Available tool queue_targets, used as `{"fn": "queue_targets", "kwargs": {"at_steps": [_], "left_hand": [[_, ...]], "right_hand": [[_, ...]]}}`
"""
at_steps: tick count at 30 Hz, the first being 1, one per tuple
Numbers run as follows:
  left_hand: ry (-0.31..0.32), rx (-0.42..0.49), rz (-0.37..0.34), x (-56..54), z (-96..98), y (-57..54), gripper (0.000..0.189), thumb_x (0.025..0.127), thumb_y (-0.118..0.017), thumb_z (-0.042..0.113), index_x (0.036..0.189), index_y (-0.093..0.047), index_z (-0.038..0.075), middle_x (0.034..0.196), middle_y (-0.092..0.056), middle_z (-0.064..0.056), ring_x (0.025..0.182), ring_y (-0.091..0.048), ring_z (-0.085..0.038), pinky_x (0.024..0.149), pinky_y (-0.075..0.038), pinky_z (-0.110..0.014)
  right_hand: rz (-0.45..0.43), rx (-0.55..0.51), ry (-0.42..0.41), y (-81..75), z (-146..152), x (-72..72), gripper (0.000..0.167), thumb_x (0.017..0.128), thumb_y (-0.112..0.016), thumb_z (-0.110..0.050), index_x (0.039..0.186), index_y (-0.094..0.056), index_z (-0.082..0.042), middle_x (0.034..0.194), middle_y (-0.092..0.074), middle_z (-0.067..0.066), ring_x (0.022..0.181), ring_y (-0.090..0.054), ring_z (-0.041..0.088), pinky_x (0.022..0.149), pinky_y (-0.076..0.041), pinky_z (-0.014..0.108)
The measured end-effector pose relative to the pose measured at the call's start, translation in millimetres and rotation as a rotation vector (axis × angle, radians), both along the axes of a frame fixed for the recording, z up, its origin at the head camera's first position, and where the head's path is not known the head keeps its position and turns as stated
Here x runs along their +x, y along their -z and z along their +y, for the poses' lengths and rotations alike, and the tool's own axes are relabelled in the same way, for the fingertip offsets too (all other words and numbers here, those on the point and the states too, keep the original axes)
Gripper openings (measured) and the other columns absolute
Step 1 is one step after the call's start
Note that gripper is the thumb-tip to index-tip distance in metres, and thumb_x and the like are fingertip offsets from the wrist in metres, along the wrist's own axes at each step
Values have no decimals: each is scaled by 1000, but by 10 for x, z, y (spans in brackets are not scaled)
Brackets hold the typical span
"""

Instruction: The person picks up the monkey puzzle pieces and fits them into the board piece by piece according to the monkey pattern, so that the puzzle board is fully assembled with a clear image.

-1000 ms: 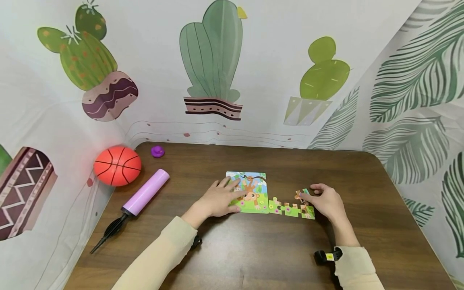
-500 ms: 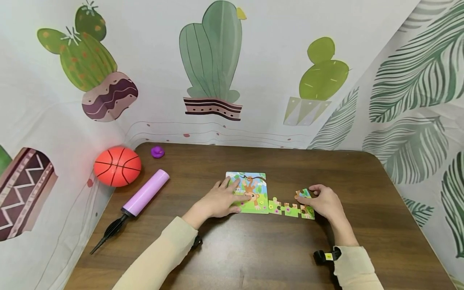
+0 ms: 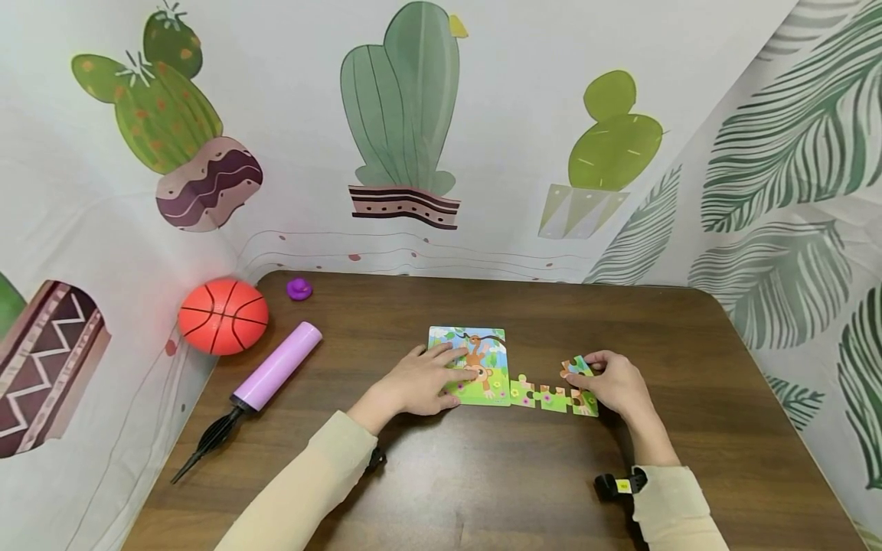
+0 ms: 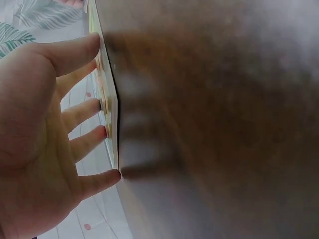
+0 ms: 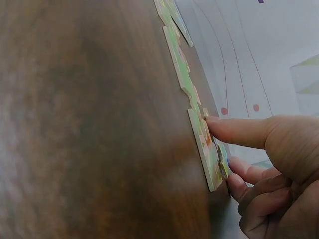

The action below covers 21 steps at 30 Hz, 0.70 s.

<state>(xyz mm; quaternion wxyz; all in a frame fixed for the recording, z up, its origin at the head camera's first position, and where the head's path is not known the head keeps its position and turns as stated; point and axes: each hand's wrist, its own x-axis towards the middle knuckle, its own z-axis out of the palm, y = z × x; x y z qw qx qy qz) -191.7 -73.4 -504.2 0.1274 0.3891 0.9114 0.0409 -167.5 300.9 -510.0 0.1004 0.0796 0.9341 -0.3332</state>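
Slightly shifted since a second ago: the fingers of the left hand (image 3: 416, 383) lie a little differently on a picture board (image 3: 492, 352), and the thumb of the right hand (image 3: 616, 386) has slid leftward over a puzzle piece (image 3: 579, 365).

Behind everything hangs a white cloth (image 3: 513, 115) printed with cacti and large leaves. Below it spreads a brown wood-grain table (image 3: 458, 474). Two arms in cream sleeves (image 3: 299, 486) reach in from the near side, with a black device (image 3: 609, 487) at the right wrist. Left hand is spread wide, fingers straight and apart, palm down, the tips resting on the board; the left wrist view shows the little finger at its edge. Right hand is nearly closed, thumb and forefinger pinching the piece from opposite sides while the other fingers curl in.

At the table's left lie a lilac hand pump (image 3: 279, 366) with a black nozzle end and, farther back, an orange-red basketball (image 3: 223, 315). The board, near the table's middle, shows a monkey hanging upside down. From its lower right corner runs a row of puzzle pieces (image 3: 553, 403), and the pinched piece sits just above the row's right end. Smallest is a purple toy (image 3: 299, 288) near the far left corner.
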Motion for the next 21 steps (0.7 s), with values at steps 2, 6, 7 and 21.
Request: {"fn": "queue_targets", "kwargs": {"at_steps": [2, 6, 7, 21], "left_hand": [[-4, -4, 4, 0, 8, 10, 58, 103, -58, 52, 159, -42, 43, 171, -25, 3, 156, -22, -28, 119, -26, -62], [-21, -1, 9, 7, 22, -2, 63, 101, -62, 53, 160, -42, 39, 170, -27, 3, 156, -22, -27, 119, -27, -60], [-24, 0, 9, 9, 26, -8, 64, 101, -63, 53, 160, -42, 37, 170, -27, 3, 156, -22, -27, 119, -27, -60], [-39, 13, -2, 8, 41, -29, 67, 100, -65, 51, 160, -43, 33, 169, -29, 3, 156, -22, -29, 120, -23, -61]], "right_hand": [[9, -3, -2, -1, -2, -3, 66, 87, -84, -43, 129, -63, 4, 122, -62, 22, 106, -60, 36, 83, -51, 49], [28, -8, -7, 0, 4, -11, 63, 87, -84, -40, 126, -63, 4, 117, -64, 21, 101, -61, 35, 79, -51, 45], [32, -10, -8, 0, 5, -11, 62, 87, -85, -39, 126, -63, 4, 117, -64, 21, 100, -61, 34, 78, -51, 44], [78, -5, -34, 28, 10, -13, 60, 87, -85, -36, 129, -65, 2, 115, -65, 18, 98, -60, 31, 76, -48, 38]]}}
